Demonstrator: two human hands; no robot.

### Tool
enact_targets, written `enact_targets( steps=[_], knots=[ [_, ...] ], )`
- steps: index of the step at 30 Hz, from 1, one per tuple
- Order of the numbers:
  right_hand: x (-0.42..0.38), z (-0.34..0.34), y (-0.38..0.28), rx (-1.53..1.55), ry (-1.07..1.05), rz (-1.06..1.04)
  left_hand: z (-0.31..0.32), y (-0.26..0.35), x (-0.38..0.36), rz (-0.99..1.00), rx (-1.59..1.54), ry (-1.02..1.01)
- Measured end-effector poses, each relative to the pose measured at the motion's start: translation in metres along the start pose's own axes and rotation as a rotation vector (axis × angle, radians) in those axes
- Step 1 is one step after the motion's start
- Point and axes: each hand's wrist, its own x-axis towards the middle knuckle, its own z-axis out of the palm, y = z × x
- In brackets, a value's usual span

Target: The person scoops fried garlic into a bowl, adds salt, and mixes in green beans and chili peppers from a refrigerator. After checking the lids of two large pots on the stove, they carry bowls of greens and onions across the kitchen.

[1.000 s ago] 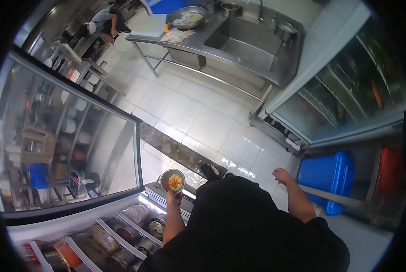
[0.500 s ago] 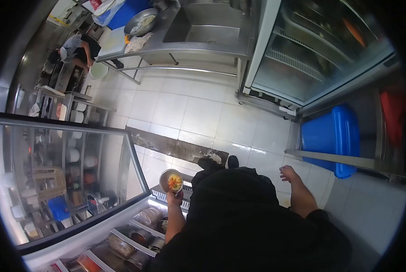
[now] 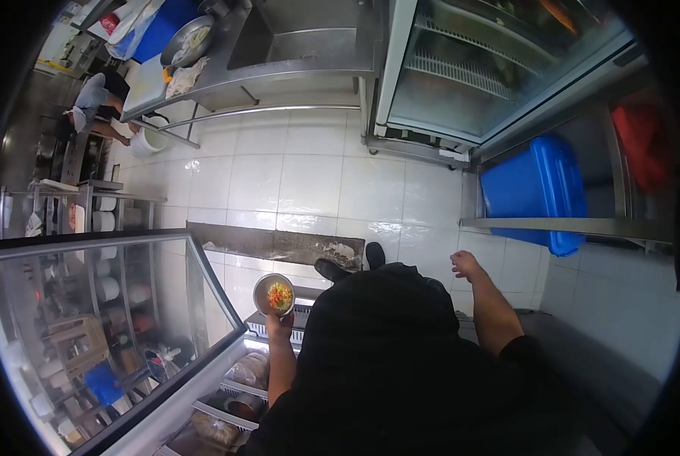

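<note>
head view: your left hand (image 3: 280, 325) is clamped on the underside of a small metal bowl (image 3: 274, 294), fingers wrapped at its 6 o'clock rim. the bowl sits upright, just left of frame centre, filled with chopped orange, red and green bits. it hangs over the front edge of the open chiller (image 3: 226, 395), whose glass lid (image 3: 89, 327) stands raised at 8 o'clock with metal tubs in its well below. your right hand (image 3: 465, 264) hangs free at 3 o'clock of your body, fingers loosely curled and apart, touching nothing. a blue bin (image 3: 534, 190) stands at 2 o'clock under a steel shelf. a fridge (image 3: 477, 68) fills 1 o'clock. a steel sink table (image 3: 279, 53) runs across 12 o'clock. another person (image 3: 89, 102) bends at 10 o'clock.
</note>
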Motion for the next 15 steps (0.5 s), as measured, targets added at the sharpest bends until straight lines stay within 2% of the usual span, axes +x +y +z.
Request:
enact_targets(
  steps=[2,3,5,10,11,15],
  knots=[
    [-0.002,0.006,0.014,-0.01,-0.007,0.08,-0.01,-0.009,0.012,-0.029,-0.115,-0.056],
    [-0.004,0.009,0.015,-0.006,-0.01,0.096,-0.011,-0.01,0.014,-0.125,-0.221,-0.012],
    [-0.012,0.013,0.019,0.004,-0.015,0.137,-0.01,-0.005,0.014,-0.112,-0.112,0.012],
    [-0.002,0.022,0.016,0.062,-0.02,0.045,0.005,0.057,-0.025,0.428,0.973,-0.103],
    [-0.003,0.024,0.011,0.08,-0.01,0.016,0.01,0.063,-0.027,0.402,0.894,-0.068],
    [-0.001,0.026,-0.007,0.116,-0.036,-0.03,0.023,0.087,-0.026,0.222,0.995,-0.1]
  ],
)
